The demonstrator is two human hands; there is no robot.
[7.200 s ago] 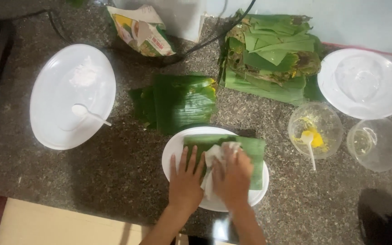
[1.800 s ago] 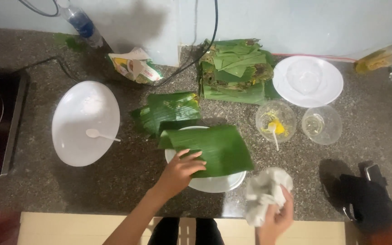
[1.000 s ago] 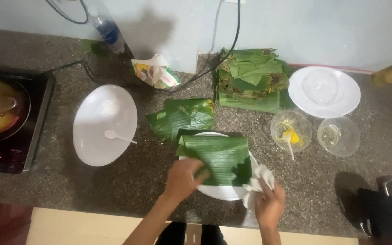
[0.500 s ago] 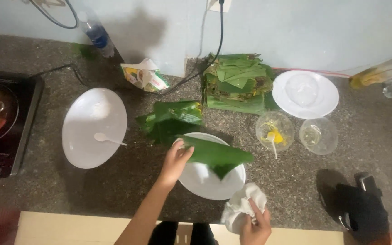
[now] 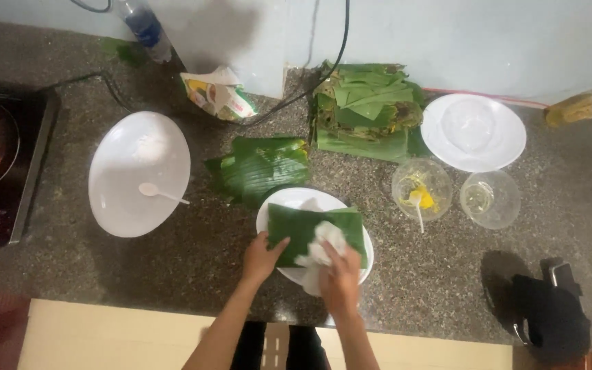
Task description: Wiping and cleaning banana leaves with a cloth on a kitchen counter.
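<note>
Banana leaf piece [image 5: 296, 229]: lies flat on the white plate [image 5: 279, 205] at the near edge of the stone counter [image 5: 193, 274], covering most of the plate; this plate is the landmark for every place below.
Counter: dark speckled stone, carrying everything; the plate sits near its front middle.
Oval white dish [image 5: 128, 199]: well left of the plate, with a white spoon [image 5: 161, 194] and a little white powder in it.
Leaf stack [image 5: 368, 109]: behind the plate and slightly right, a thick pile of cut green pieces.
Round white plate [image 5: 473, 131]: behind and well right of the landmark plate.
Loose folded leaves [image 5: 258, 168]: just behind the plate, touching its far rim.
Two clear bowls: right of the plate; the nearer one [image 5: 421, 188] holds something yellow and a spoon, the farther one [image 5: 490, 199] looks nearly empty.
White cloth [image 5: 320, 247]: crumpled, on the leaf's right half.
Left hand [image 5: 263, 257]: fingers spread flat, pinning the leaf's near left corner against the plate.
Right hand [image 5: 340, 281]: closed around the cloth, pressing it onto the leaf.
Handling, as a judgement: the leaf looks light, thin and floppy, with a smooth waxy face that may slide on the plate; it likely tears along its ribs.
Where to hold: flat pressure at a corner or edge, fingers laid across the ribs, seems safer than pinching or lifting by one side.
</note>
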